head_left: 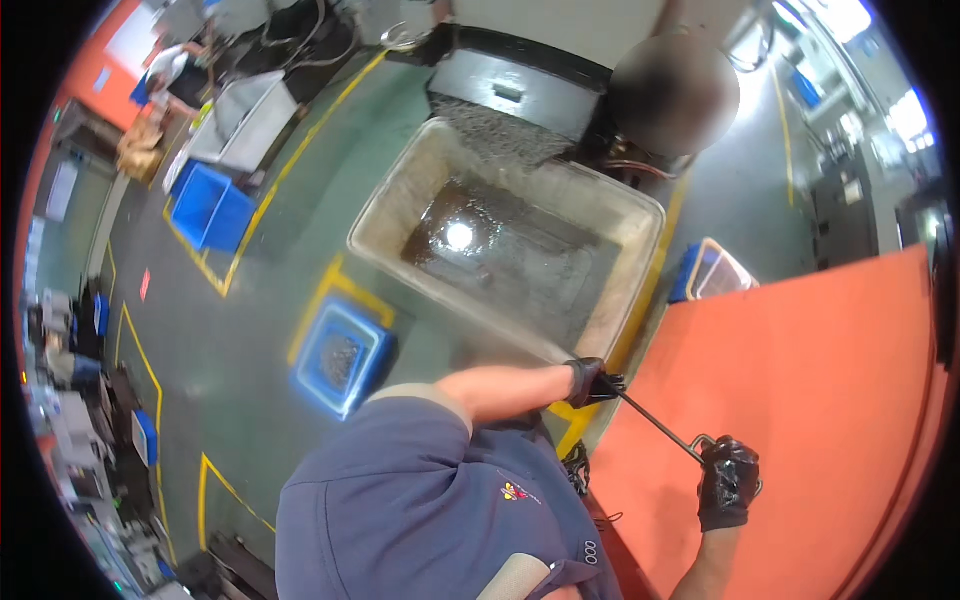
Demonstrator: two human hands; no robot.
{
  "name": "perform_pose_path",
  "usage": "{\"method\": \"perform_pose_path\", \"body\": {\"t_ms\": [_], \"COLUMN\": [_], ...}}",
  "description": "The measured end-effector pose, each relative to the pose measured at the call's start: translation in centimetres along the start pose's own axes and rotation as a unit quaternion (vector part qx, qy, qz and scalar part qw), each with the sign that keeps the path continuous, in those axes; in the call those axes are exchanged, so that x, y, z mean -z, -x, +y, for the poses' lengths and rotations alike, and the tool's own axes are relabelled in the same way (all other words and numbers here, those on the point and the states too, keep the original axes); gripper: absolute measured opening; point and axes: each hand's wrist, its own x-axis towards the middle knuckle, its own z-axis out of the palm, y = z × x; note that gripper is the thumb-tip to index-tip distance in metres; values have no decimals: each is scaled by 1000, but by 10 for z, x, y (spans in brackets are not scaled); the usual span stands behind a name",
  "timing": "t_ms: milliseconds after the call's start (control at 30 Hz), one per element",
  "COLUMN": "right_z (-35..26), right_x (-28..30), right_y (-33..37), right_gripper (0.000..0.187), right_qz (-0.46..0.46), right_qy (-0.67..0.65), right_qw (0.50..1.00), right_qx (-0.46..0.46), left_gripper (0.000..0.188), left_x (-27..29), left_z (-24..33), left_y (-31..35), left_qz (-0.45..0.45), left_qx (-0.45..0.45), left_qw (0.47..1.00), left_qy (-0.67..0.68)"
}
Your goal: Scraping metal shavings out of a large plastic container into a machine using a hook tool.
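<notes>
My left hand (pixel 596 383), in a black glove, is closed around a thin dark metal rod (pixel 655 422) at the near right corner of a large tub. Farther right, my right hand (pixel 730 484), also black-gloved, is wrapped around the rod's other end, where a bent metal loop sticks out. Whether the rod's far end hooks the tub is hidden behind my left hand. The off-white tub (pixel 470 315) has thick walls and holds dark, murky liquid (pixel 500 250) with a bright reflection. Grey shavings (pixel 500 135) lie heaped at its far end.
A metal chute-like box (pixel 510 95) overhangs the tub's far end. An orange panel (pixel 780 400) stands close on my right. To the left is a blue crate (pixel 343 355) with grey pieces inside. Farther off stand a blue bin (pixel 212 208) and a white cart (pixel 245 120), near a person.
</notes>
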Motion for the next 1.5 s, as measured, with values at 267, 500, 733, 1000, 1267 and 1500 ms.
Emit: {"method": "perform_pose_path", "body": {"t_ms": [267, 500, 733, 1000, 1267, 1500], "right_z": [-25, -86, -122, -157, -158, -105], "right_x": [56, 137, 119, 40, -55, -195], "right_y": [6, 34, 48, 24, -96, -222], "right_gripper": [13, 25, 6, 20, 23, 30], "right_qz": [85, -3, -89, -210, -344, -253], "right_qy": [45, -225, -77, -305, -479, -349], "right_qw": [995, 958, 989, 923, 792, 901], "right_qx": [19, -175, -90, -107, -157, 50], "left_gripper": [26, 27, 37, 41, 44, 42], "left_x": [7, 65, 122, 128, 92, 34], "left_z": [8, 37, 61, 102, 155, 196], "left_y": [61, 86, 75, 56, 36, -38], "left_qz": [-33, -92, -81, -89, -7, 58], "left_qx": [-75, -92, -97, -129, -197, -235], "left_qw": [993, 991, 990, 988, 980, 967], "left_qy": [81, 31, 62, -9, 0, 75]}}
